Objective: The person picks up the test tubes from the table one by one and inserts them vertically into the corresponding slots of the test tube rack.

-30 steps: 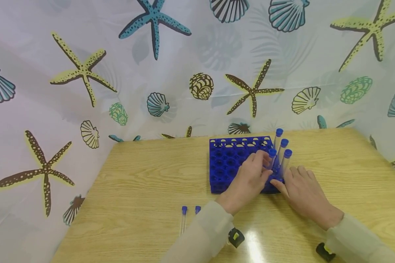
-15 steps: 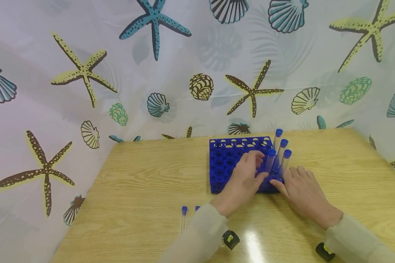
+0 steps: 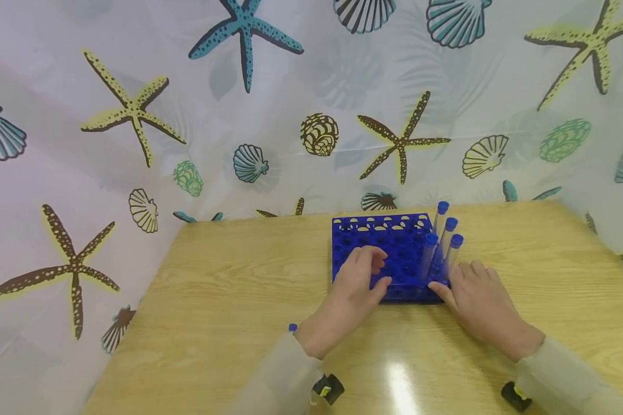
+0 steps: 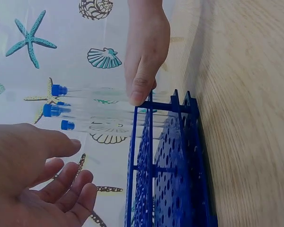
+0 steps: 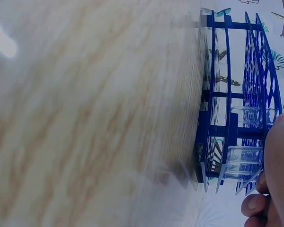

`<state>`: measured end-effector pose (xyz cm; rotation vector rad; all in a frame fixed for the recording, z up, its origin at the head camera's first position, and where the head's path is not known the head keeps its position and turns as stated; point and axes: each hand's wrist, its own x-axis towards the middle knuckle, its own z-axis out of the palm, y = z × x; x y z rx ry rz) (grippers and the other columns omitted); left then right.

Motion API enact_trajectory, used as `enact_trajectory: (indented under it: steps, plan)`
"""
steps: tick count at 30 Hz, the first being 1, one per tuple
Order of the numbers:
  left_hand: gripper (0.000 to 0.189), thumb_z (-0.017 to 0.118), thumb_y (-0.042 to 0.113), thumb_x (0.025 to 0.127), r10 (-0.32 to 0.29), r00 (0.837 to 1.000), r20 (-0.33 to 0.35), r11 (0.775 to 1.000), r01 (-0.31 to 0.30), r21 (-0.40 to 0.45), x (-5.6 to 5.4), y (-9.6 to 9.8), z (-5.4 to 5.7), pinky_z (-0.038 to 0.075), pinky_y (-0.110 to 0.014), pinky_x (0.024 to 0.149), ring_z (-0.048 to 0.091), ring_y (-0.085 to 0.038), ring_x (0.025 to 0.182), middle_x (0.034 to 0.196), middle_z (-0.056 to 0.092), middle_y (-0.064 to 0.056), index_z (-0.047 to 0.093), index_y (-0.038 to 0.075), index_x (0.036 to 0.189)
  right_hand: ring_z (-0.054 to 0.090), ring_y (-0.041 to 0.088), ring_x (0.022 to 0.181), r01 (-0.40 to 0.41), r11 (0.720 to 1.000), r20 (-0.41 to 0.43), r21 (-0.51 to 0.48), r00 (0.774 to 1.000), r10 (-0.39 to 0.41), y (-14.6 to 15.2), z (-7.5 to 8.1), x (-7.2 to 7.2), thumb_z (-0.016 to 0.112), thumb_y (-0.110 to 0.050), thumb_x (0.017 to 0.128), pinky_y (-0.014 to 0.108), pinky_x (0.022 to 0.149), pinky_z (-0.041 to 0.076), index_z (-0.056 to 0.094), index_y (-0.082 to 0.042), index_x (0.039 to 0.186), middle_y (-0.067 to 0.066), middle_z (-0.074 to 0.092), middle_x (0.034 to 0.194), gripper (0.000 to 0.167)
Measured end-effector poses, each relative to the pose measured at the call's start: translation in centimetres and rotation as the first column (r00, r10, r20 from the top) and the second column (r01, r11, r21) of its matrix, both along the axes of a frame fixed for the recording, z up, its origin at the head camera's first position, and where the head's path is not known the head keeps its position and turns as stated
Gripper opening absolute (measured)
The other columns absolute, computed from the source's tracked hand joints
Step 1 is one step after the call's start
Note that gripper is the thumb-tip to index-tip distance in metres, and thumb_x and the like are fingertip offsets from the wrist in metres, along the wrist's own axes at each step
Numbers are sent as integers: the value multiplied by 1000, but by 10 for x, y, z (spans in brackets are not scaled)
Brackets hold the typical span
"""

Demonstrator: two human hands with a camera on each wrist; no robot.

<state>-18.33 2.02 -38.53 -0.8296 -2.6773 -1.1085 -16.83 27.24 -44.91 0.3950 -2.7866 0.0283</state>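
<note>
A blue test tube rack (image 3: 405, 253) stands on the table, with several capped clear test tubes (image 3: 429, 256) upright in holes at its right end. My left hand (image 3: 349, 291) hovers over the rack's left front part, thumb and fingers apart and loosely bent. In the left wrist view nothing lies in that left hand (image 4: 47, 175), which is apart from the tube caps (image 4: 51, 110). My right hand (image 3: 480, 302) holds the rack's right end. In the right wrist view, its thumb lies at the rack's top edge and its fingers (image 5: 255, 204) curl at the end.
The blue cap (image 3: 292, 327) of another tube shows on the table beside the left forearm, which hides the rest. A wooden table (image 3: 228, 276) carries everything. Behind it hangs a white curtain (image 3: 280, 69) printed with starfish and shells.
My left hand has let go of the front left tube in the rack and moved left, away from it. The tube stays upright. My right hand stays at the rack's right end.
</note>
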Motion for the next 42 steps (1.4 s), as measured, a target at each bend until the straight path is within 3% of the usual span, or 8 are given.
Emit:
enact_trajectory:
  steps: [5,15,27,33,38,40,42]
  plan:
    - [28,68,9,93,-15,998,66,1000,14,16,3,-15,1,51,-18,81,59,-15,92,105,58,-4,55,8,118,29,20,66,-8,1000,-27,-1,1000,8,3,1,0,49,-45,102,31,63,21,39,-9,74,1,35,69,47]
    - [29,69,8,92,46,980,193,999,-46,-6,14,-46,0,50,-24,76,55,-18,88,106,55,-6,54,5,116,27,19,65,-15,1000,-40,-10,999,15,4,1,0,50,-45,102,30,63,19,37,-10,73,1,33,69,47]
    - [28,68,14,93,134,933,332,991,-124,-52,19,-82,-12,49,-26,70,56,-18,90,109,55,-8,54,5,116,25,18,64,-29,999,-74,-14,997,28,3,-1,-1,50,-45,102,30,62,19,37,-10,72,0,31,68,48]
    - [28,59,14,97,203,909,364,972,-143,-185,21,-100,-20,51,-31,68,60,-23,91,113,55,-14,50,1,120,26,19,64,-16,1000,-34,-17,999,15,2,-2,-1,50,-44,102,30,63,19,36,-11,72,0,32,68,47]
    - [34,60,12,95,254,911,325,939,-152,-307,24,-116,-24,52,-39,74,59,-28,90,111,54,-21,46,-6,119,25,19,64,-23,1000,-48,-14,999,22,1,-3,-1,49,-45,102,30,63,18,36,-11,71,0,31,67,48]
    - [35,61,12,93,274,899,340,927,-153,-342,26,-120,-24,52,-40,70,57,-28,83,104,53,-22,45,-9,117,24,18,64,-29,1000,-63,-12,998,28,1,-3,0,49,-45,102,30,63,18,35,-11,71,0,30,67,48]
    - [36,61,12,93,304,875,377,915,-159,-370,28,-123,-25,50,-40,65,54,-27,76,97,50,-21,43,-11,114,24,18,64,-34,999,-79,-12,996,33,1,-3,0,48,-46,102,30,63,18,36,-11,71,0,30,67,49]
